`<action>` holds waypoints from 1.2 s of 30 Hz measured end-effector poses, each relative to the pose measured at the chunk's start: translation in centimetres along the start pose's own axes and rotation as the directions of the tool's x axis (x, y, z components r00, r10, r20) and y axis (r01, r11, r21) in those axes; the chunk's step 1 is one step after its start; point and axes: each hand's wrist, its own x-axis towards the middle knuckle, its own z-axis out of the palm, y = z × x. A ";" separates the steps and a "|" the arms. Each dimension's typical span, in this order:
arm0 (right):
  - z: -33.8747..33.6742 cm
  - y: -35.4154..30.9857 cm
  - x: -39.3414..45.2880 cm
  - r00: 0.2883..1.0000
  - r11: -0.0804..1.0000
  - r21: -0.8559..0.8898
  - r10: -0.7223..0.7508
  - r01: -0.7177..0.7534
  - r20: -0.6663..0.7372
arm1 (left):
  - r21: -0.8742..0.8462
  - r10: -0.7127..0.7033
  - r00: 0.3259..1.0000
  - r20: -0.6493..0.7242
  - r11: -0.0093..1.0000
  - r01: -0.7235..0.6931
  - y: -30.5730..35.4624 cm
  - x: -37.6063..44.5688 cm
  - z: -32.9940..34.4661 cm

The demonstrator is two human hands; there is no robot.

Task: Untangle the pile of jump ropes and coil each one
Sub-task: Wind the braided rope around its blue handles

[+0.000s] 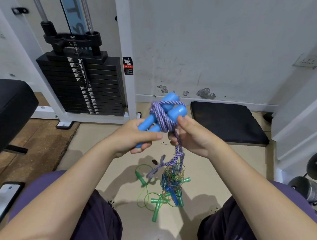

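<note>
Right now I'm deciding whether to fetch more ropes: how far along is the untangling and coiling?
Early. Nothing looks finished. In hand: the purple braided rope is wound around its blue handles, the left hand gripping them while the right hand holds the rope. Its tail still runs into the tangled pile of thin ropes with green handles on the floor.

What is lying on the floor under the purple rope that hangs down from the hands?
Under the purple rope lies a tangled pile of thin ropes with green handles and a blue handle. How the strands cross inside the pile is covered.
</note>
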 end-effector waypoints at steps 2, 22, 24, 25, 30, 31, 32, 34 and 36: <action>0.4 0.5 0.1 1.000 1.000 0.005 0.020 -0.020 0.000 | -0.139 0.043 0.997 -0.062 0.989 -0.052 0.3 0.3 -0.1; 0.5 -3.2 -1.5 0.900 0.691 -0.700 -0.404 0.181 -0.166 | 0.457 -0.199 0.962 -0.187 0.849 0.265 -1.1 0.5 -2.5; 0.6 -2.8 -1.2 0.890 0.652 -0.740 -0.422 0.165 -0.173 | 0.536 -0.263 0.964 -0.034 0.809 0.240 -1.5 0.5 -0.9; 0.6 -2.6 -1.0 0.885 0.636 -0.755 -0.432 0.163 -0.173 | 0.563 -0.283 0.959 0.021 0.796 0.222 -1.6 0.6 -0.3; 0.6 -1.8 -0.1 0.884 0.644 -0.758 -0.407 0.100 -0.229 | 0.599 -0.269 0.957 0.109 0.786 0.153 -1.5 0.6 1.4; 0.5 -1.6 0.0 0.889 0.641 -0.765 -0.387 0.068 -0.245 | 0.598 -0.239 0.965 0.105 0.791 0.130 -1.4 0.7 1.6; 0.4 -1.4 0.1 0.890 0.633 -0.773 -0.372 0.036 -0.263 | 0.598 -0.201 0.975 0.096 0.795 0.105 -1.4 0.7 1.8; 0.3 -1.2 0.1 0.881 0.626 -0.780 -0.368 -0.003 -0.298 | 0.601 -0.130 0.989 0.074 0.797 0.060 -1.4 0.7 2.1; 0.3 -1.1 -0.1 0.870 0.633 -0.774 -0.379 -0.004 -0.315 | 0.606 -0.081 0.995 0.056 0.795 0.030 -1.3 0.6 2.2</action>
